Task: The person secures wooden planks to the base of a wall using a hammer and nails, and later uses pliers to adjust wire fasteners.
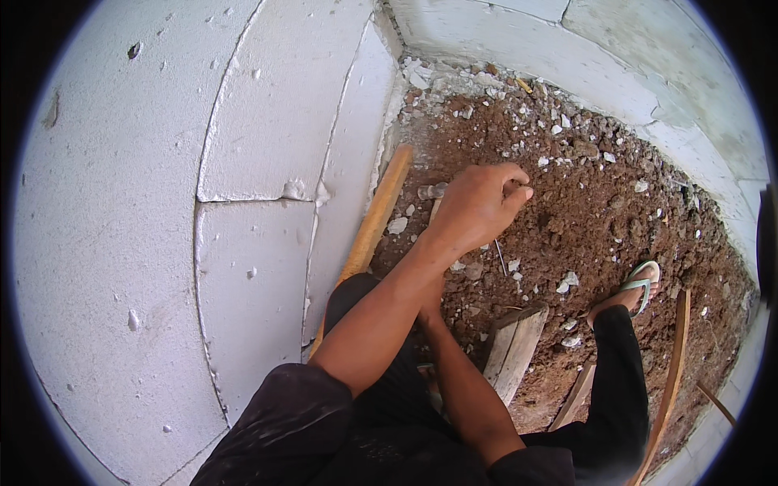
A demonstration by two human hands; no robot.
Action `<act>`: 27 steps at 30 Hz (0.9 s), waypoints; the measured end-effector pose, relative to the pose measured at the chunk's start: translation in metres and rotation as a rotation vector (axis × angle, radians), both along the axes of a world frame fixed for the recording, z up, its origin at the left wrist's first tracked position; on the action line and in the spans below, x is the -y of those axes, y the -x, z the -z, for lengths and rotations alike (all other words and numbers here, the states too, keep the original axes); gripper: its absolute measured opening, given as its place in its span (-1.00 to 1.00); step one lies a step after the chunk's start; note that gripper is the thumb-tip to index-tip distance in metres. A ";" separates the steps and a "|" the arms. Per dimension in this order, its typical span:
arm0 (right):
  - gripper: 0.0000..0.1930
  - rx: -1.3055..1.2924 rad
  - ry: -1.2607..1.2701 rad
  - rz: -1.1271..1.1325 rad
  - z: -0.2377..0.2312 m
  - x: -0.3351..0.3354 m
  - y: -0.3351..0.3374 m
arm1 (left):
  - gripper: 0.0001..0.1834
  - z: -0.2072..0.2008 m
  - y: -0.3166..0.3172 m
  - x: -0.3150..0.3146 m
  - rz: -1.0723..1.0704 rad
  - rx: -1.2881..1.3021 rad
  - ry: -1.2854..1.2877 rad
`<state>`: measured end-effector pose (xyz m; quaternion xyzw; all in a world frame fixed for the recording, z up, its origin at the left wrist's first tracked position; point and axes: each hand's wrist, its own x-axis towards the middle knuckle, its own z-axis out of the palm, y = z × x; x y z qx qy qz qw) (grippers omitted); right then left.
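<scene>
My left hand [485, 202] reaches over the dug soil near the white block wall. Its fingers are curled in, thumb near the fingertips, and whatever they may hold is too small or hidden to make out. My right hand [433, 296] lies under the left forearm, crossed by it, with its fingers hidden. Beside the left wrist shows a small greyish object [431, 192] with a pale wooden strip [435, 210] below it, perhaps a hammer's head and handle; the rest is covered. A thin metallic rod [500, 257] shows below the left hand against the soil.
A yellowish wooden batten [379, 216] leans along the white block wall [255, 267] at left. A weathered wooden board [519, 348] stands by my right forearm. My sandalled foot [640, 285] rests on lumpy soil [567, 219] strewn with white rubble; another batten [674, 373] is farther right.
</scene>
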<state>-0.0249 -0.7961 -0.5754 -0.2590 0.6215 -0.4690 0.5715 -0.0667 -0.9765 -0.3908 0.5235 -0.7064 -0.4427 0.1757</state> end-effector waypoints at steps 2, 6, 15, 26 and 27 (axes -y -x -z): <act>-0.38 -0.008 -0.058 -0.032 -0.006 0.003 0.002 | -0.67 0.000 -0.002 0.001 0.004 -0.011 -0.002; -0.36 -0.070 -0.006 -0.031 -0.006 0.004 0.005 | -0.67 -0.004 0.002 0.001 0.019 -0.039 -0.013; -0.36 0.000 0.023 0.056 -0.003 -0.006 -0.004 | -0.67 -0.005 -0.001 -0.002 0.010 -0.017 0.009; -0.70 0.126 -0.026 0.084 0.098 -0.018 0.006 | -0.71 0.000 0.020 -0.010 0.048 -0.141 0.104; -0.72 0.119 -0.032 0.106 0.101 -0.014 0.016 | -0.71 -0.001 0.025 -0.009 0.051 -0.154 0.113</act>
